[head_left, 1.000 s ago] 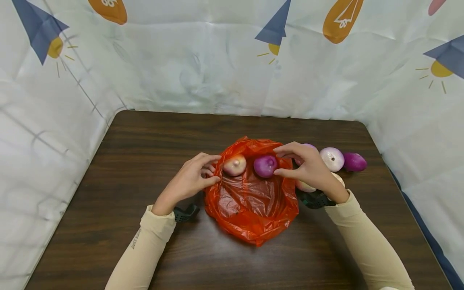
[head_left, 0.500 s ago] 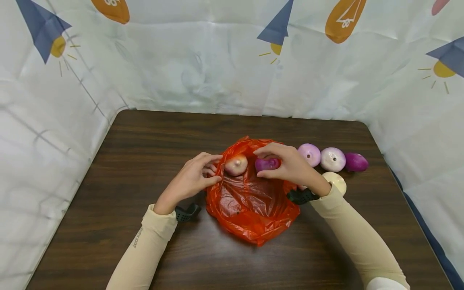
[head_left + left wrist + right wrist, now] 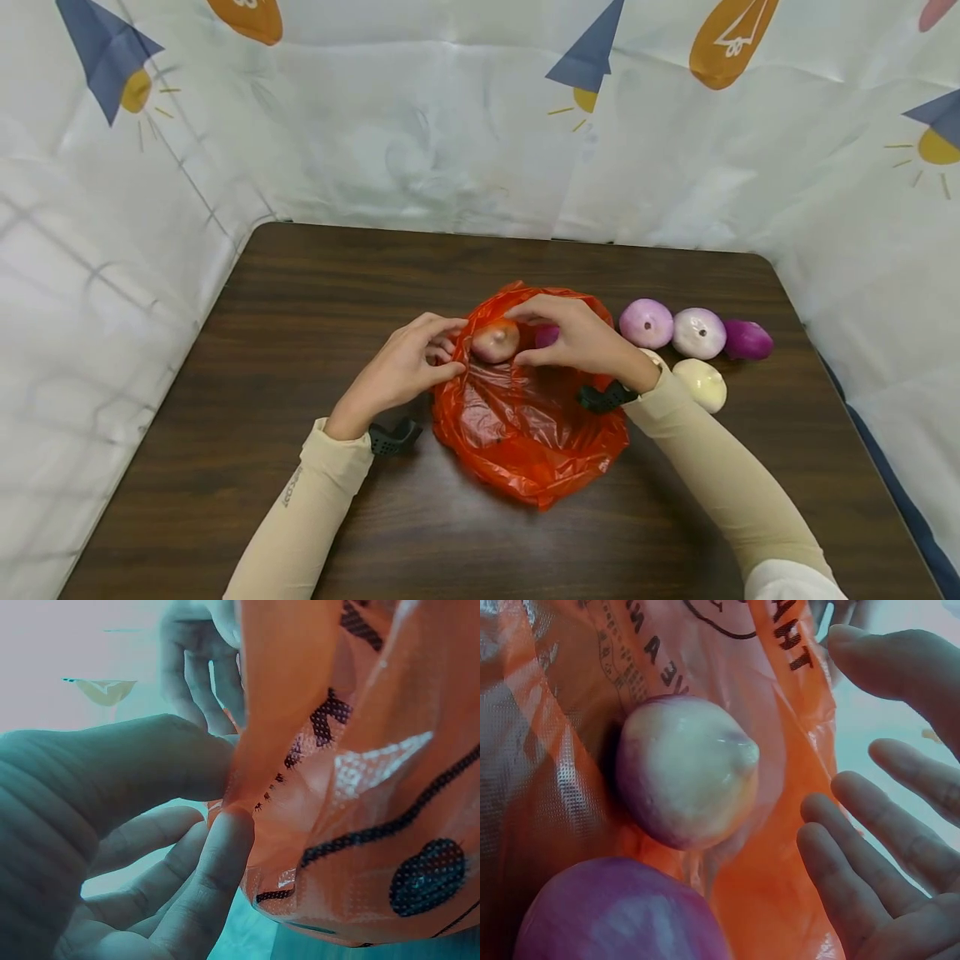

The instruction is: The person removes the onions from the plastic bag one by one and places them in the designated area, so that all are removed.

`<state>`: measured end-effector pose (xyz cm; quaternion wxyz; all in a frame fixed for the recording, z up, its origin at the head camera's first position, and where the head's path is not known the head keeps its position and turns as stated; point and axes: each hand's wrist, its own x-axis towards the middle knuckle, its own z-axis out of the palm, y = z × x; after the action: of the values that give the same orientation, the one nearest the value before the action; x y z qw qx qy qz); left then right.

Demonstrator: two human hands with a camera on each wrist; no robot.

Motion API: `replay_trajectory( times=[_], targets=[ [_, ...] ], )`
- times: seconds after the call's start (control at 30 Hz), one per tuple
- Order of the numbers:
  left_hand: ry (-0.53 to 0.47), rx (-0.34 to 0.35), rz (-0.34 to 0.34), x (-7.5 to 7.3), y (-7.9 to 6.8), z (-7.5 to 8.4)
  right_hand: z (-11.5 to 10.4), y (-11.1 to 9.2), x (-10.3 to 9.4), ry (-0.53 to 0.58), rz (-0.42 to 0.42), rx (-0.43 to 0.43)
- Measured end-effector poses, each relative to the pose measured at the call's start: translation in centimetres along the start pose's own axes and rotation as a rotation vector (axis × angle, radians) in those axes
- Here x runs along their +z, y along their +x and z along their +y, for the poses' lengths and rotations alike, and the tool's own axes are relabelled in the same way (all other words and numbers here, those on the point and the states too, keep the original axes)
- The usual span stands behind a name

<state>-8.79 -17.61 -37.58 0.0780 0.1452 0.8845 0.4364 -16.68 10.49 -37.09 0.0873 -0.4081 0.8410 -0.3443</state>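
Note:
A red-orange plastic bag (image 3: 540, 471) with dark print stands with its mouth wide apart on the table. My left hand (image 3: 397, 367) pinches its left rim between thumb and forefinger, as the left wrist view shows closely. Inside the bag lie a pale onion with a pinkish side (image 3: 495, 340) and a purple onion (image 3: 547, 336), the latter partly hidden behind my right hand. Over the bag's mouth, my right hand (image 3: 573, 337) reaches toward the pale onion with its fingers spread apart. In the right wrist view a gap shows between these fingers (image 3: 855, 877) and the pale onion (image 3: 690, 772).
Right of the bag several peeled onions lie grouped: a lilac one (image 3: 647, 323), a white one (image 3: 699, 333), a deep purple one (image 3: 748, 340) and a cream one (image 3: 701, 385). The dark wooden table (image 3: 337, 275) meets a printed white cloth (image 3: 420, 125) behind.
My right hand has moved left across the bag's mouth, past the purple onion toward the pale one. My left hand keeps its pinch on the rim. The view has shifted slightly.

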Motion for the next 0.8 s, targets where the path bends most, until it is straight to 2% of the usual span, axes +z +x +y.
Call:
replay_trajectory(
  times=[0.53,0.8],
  targets=[
    [-0.001,-0.011,-0.007,-0.1,0.1,-0.2,0.3,2.0,1.6,-0.055,-0.082,0.008],
    [-0.003,-0.01,0.002,-0.1,0.2,-0.3,0.9,2.7,2.5,-0.08,-0.052,0.001]
  ],
)
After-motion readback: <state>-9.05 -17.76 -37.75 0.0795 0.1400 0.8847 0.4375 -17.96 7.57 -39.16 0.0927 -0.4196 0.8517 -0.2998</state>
